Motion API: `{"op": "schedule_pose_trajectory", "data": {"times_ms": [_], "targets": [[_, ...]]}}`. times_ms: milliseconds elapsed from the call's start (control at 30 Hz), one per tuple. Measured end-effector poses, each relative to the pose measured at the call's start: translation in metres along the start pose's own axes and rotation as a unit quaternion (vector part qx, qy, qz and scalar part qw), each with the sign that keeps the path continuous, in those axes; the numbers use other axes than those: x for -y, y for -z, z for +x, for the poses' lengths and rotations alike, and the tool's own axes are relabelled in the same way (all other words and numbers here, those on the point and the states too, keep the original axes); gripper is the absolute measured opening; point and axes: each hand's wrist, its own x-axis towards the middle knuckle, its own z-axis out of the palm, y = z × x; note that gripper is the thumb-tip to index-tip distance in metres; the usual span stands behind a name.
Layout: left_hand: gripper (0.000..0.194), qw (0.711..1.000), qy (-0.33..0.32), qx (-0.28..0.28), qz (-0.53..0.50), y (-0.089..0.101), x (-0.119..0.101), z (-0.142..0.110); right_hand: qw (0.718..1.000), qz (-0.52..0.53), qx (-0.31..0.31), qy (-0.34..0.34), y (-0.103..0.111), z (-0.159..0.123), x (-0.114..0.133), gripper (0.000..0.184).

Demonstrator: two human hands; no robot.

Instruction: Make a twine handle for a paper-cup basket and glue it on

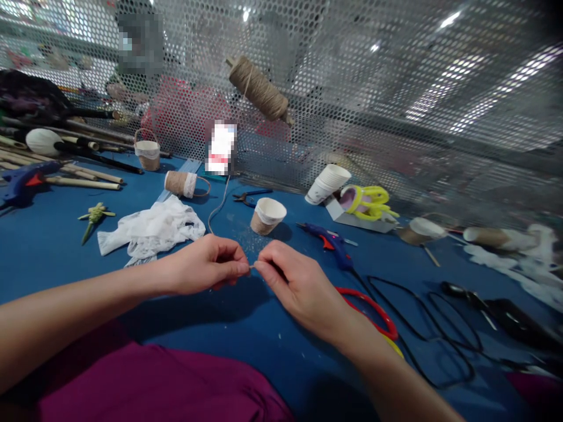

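Fingertips pinched, my left hand (215, 264) and my right hand (299, 281) meet just above the blue table. A short bit of thin tan twine (252, 267) shows between them, gripped from both sides. Just beyond the hands stands a paper cup (267, 215) wrapped in twine, with white lace round its rim. Left of it lies a crumpled heap of white lace (160, 225). A strand of twine (217, 208) runs down the table toward my left hand. The spool of twine (258, 88) hangs on the perforated metal screen.
A blue glue gun (328, 243) lies right of the cup, its black cord looping across the table. Red-handled scissors (373, 310) lie partly under my right forearm. Behind are pliers (250, 196), stacked paper cups (328, 183) and two small twine baskets (147, 153). Sticks (83, 183) crowd the left.
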Motion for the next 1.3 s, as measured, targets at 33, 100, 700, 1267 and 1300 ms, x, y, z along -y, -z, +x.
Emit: {"op": "schedule_pose_trajectory", "data": {"times_ms": [33, 100, 700, 1267, 1300], "targets": [[0.018, 1.000, -0.003, 0.000, 0.013, -0.0001, 0.0005, -0.0001, 1.000, 0.005, 0.003, -0.003, 0.0002, 0.0003, -0.0001, 0.018], [0.019, 0.999, -0.009, -0.003, 0.044, -0.0001, 0.0016, -0.0002, 1.000, 0.018, 0.009, -0.014, 0.0001, 0.0004, -0.0006, 0.019], [0.020, 0.997, -0.013, -0.031, 0.064, -0.0032, 0.0046, -0.0015, 0.974, 0.171, 0.006, -0.152, -0.0032, -0.0010, 0.0003, 0.036], [0.025, 0.998, 0.025, -0.005, 0.054, -0.0013, 0.0020, -0.0025, 0.942, 0.289, -0.017, -0.170, -0.0013, 0.0000, -0.0001, 0.014], [0.024, 0.998, 0.028, -0.002, 0.050, -0.0016, 0.0020, -0.0028, 0.951, 0.262, -0.028, -0.163, -0.0021, -0.0001, 0.0007, 0.015]]}}
